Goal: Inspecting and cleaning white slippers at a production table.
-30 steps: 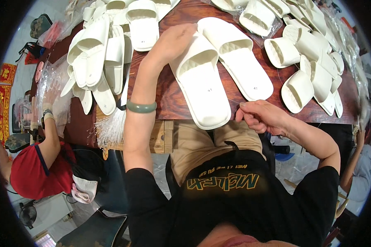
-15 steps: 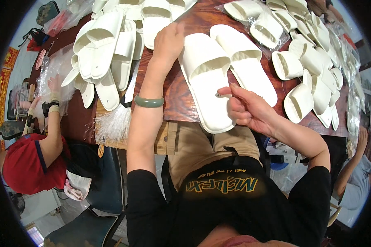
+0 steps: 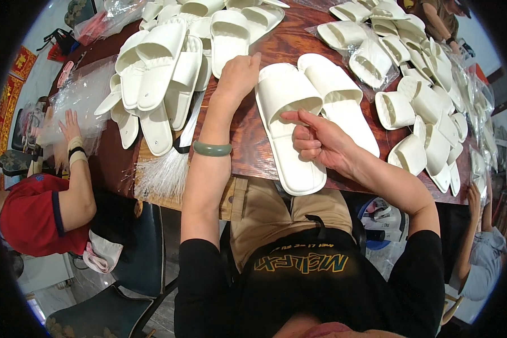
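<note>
Our slippers (image 3: pixel 292 127) pointed to eleven o'clock, one heel past the bench edge (image 3: pixel 252 169) at six; our fingers (image 3: pixel 306 141) curled, hold unclear.

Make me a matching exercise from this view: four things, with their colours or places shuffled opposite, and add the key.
Column one:
1. Right hand
2. Bracelet
3. Wearer's trousers
4. Shirt of the co-worker at the left

Column two:
A. Beige
B. Red, with a dark sleeve edge
C. Seen over the left slipper of the middle pair
D. Grey-green

Pairs: 1-C; 2-D; 3-A; 4-B
</note>
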Motion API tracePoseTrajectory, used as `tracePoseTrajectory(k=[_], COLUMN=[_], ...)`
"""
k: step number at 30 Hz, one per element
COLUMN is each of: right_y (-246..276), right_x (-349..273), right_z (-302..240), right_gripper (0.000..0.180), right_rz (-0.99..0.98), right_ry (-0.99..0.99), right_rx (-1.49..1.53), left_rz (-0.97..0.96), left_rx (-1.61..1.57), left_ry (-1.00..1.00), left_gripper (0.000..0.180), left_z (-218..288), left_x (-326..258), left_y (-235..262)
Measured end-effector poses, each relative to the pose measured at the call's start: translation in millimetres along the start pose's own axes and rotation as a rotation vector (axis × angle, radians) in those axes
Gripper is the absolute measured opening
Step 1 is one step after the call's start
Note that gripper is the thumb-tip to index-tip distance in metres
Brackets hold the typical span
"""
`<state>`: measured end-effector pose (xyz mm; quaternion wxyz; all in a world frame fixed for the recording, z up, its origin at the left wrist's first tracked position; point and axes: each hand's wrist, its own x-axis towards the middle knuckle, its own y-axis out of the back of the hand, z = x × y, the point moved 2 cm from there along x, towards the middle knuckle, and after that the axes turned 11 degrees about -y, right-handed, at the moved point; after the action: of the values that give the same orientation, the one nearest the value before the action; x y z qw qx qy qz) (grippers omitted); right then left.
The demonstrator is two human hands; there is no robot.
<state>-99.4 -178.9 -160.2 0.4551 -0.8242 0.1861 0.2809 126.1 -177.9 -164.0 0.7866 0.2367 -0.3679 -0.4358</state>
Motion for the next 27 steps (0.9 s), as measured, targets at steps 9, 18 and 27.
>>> tracePoseTrajectory(k=[9, 18, 27], right_y=[-3, -5, 12], right_x=[19, 5, -28], right_z=[-9, -6, 1], right_gripper=[0.022, 0.032, 0.033], right_rz=[-0.022, 0.019, 0.040], right_ry=[-0.040, -0.019, 0.042], right_rx=[-0.019, -0.115, -0.149], left_rz=[-0.122, -0.230, -0.161], left_rx=[-0.141, -0.116, -0.168], left_ry=[-0.042, -0.053, -0.052], left_gripper=[0.043, 0.032, 0.023], left_z=[5, 16, 8], left_x=[14, 30, 23], left_y=[-13, -31, -34])
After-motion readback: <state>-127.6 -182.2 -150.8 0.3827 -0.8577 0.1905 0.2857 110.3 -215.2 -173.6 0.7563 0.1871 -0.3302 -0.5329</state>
